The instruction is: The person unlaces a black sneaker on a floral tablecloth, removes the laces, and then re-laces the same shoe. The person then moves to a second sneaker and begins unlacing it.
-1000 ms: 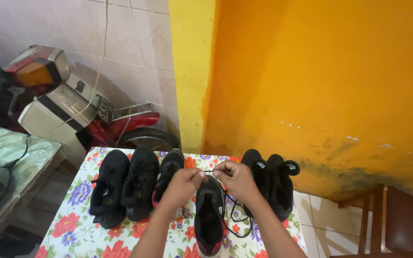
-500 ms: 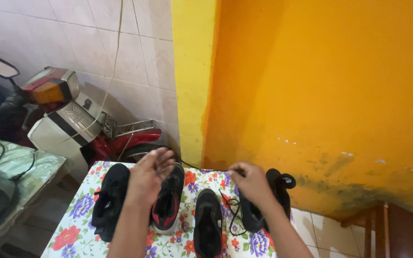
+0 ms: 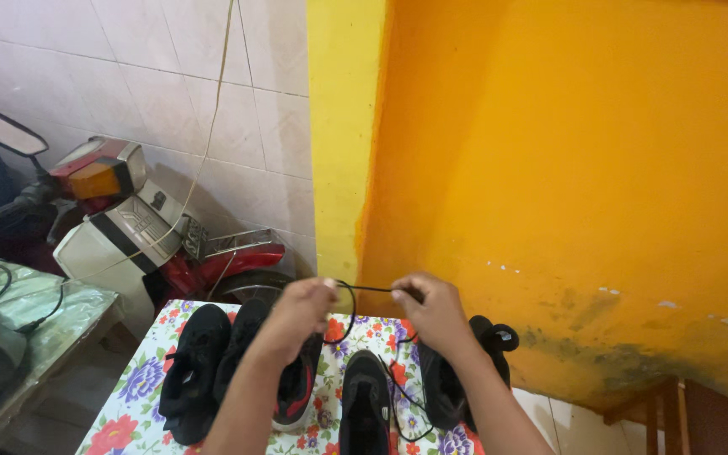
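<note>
Your left hand (image 3: 297, 310) and right hand (image 3: 431, 310) are both raised above the table (image 3: 132, 396), each pinched shut on the black lace (image 3: 364, 288). The lace runs taut between your fingertips, loops down by the left thumb, and from the right hand trails down to the shoe (image 3: 364, 400) in front of you, which sits toe away on the floral cloth. No container shows here; the table carries only footwear. Left of your arm stand two black shoes (image 3: 191, 366) side by side, with a red-lined shoe (image 3: 297, 392) just beside them, partly hidden under your left wrist. Right of the middle shoe is a black pair (image 3: 473, 371), the far one with its collar visible past your right hand. Behind the table a scooter (image 3: 128, 227) is parked against the tiled wall (image 3: 153, 76), and the orange wall (image 3: 566, 152) fills the right.

Half a second ago your left hand was open and spread over the red-lined shoe, holding nothing; now it has closed on the lace and come in towards the right hand. The right hand has kept its grip and lifted slightly.
</note>
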